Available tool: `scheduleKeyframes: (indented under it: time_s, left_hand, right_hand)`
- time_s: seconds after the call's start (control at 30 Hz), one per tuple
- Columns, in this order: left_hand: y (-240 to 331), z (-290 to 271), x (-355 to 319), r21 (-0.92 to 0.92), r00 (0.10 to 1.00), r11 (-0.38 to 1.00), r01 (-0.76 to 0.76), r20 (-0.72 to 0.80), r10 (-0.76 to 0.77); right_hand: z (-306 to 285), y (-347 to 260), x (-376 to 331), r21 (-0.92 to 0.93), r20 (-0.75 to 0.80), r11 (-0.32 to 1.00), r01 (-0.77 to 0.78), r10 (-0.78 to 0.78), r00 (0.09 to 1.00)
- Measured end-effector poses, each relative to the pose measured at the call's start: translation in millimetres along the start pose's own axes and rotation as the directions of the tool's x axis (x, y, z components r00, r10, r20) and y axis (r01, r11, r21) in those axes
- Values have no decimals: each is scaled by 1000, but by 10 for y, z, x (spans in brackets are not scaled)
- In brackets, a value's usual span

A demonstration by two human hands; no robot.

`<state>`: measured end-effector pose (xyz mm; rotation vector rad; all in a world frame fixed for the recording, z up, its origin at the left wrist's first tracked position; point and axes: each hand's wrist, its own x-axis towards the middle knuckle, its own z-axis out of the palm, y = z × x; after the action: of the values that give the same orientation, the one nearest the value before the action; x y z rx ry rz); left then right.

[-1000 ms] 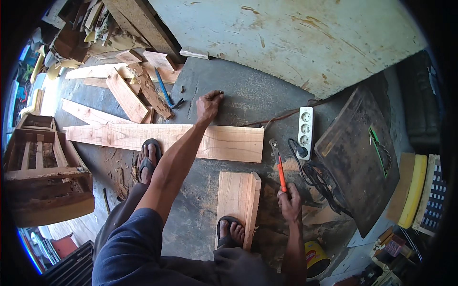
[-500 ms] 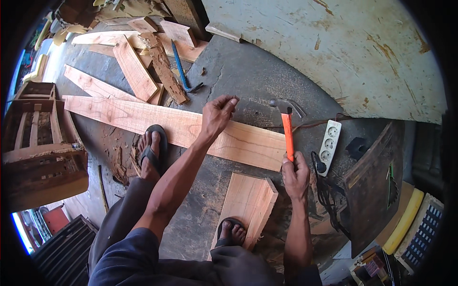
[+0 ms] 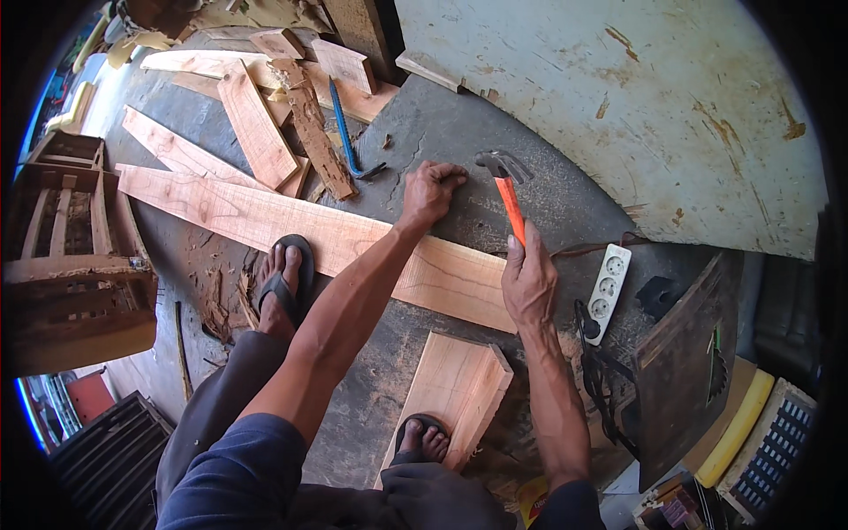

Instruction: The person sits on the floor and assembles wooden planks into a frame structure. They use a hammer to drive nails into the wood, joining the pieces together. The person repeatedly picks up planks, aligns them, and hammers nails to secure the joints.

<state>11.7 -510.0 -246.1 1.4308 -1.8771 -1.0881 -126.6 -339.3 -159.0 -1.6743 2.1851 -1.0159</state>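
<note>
My right hand (image 3: 532, 281) grips a claw hammer (image 3: 510, 201) by its orange handle, the dark metal head up beside my left hand. My left hand (image 3: 431, 193) is closed in a pinch just past the far edge of a long wooden plank (image 3: 353, 238); whatever its fingers hold is too small or hidden to make out. The plank lies across the floor under my sandaled left foot (image 3: 284, 274). My other foot (image 3: 422, 437) rests on a shorter board (image 3: 455, 380) nearer me.
Several boards and offcuts (image 3: 256, 124) lie at the far left, with a blue pry bar (image 3: 343, 128) beside them. A white power strip (image 3: 609, 294) with a black plug is on the right, next to a dark panel with a saw blade (image 3: 717, 375). A wooden frame (image 3: 79, 256) stands left.
My left hand has moved a little right, its fingers now turned lower toward the floor. The hammer and my right hand have come up and left, closer to it.
</note>
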Motion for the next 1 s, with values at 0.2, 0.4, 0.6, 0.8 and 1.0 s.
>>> scheduleKeyframes:
  time_s: [0.2,0.4,0.6,0.8,1.0]
  left_hand:
    - [-27,5,-15,21,999,1000,11,-33,-10]
    - [12,29,-3,-6,1000,1000,24,-16,-25]
    - [151,-177,-58,-193,990,972,138,13,-138]
    - [204,-347,-648,-176,999,984,9,32,-3]
    - [207,-381,-974,63,983,981,-181,4,181]
  right_hand:
    - [38,-68,103,-151,177,987,-53,80,981]
    - [44,46,95,-179,128,984,-25,49,991]
    - [-212,-112,-99,33,42,990,-139,137,990]
    - [-419,159,-700,-56,73,851,-522,525,848]
    - [-335,267,-910,100,102,808,-580,572,814]
